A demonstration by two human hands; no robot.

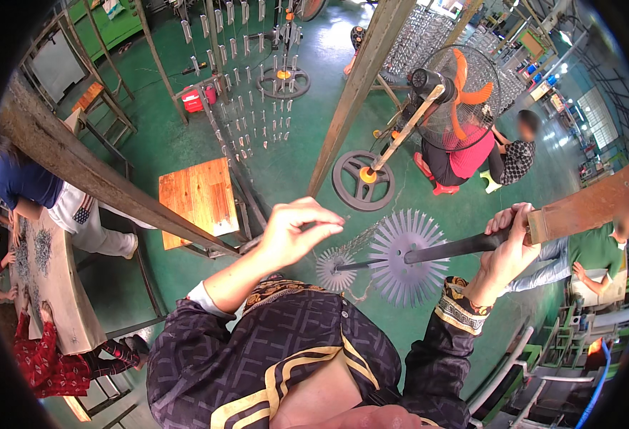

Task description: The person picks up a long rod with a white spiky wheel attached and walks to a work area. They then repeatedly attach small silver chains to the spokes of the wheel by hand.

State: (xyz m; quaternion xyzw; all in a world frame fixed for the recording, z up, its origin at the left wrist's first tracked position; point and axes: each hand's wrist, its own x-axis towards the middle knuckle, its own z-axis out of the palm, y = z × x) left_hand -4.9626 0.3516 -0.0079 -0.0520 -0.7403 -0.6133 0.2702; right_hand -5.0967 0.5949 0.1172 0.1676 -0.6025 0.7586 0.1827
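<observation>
My left hand (294,232) is raised in front of my chest, thumb and fingers pressed together in a pinch. Whatever it may hold at the fingertips is too small to make out. On the right, my right hand (506,247) is wrapped round the end of a dark rod (454,249), close to a rusty brown beam (586,204). A grey disc with slots all round its rim (389,247) sits on the rod. Farther along is a smaller slotted disc (336,279), left of the large one. Small metal pieces (361,244) hang in a row between the discs.
A wooden-topped stool (198,200) stands front left, beside metal frame posts (350,93). A floor fan with orange blades (464,93) stands ahead on a round base (363,180). Racks of hanging metal pieces (243,43) are behind. Several people sit or stand around; one works at a table (67,286) left.
</observation>
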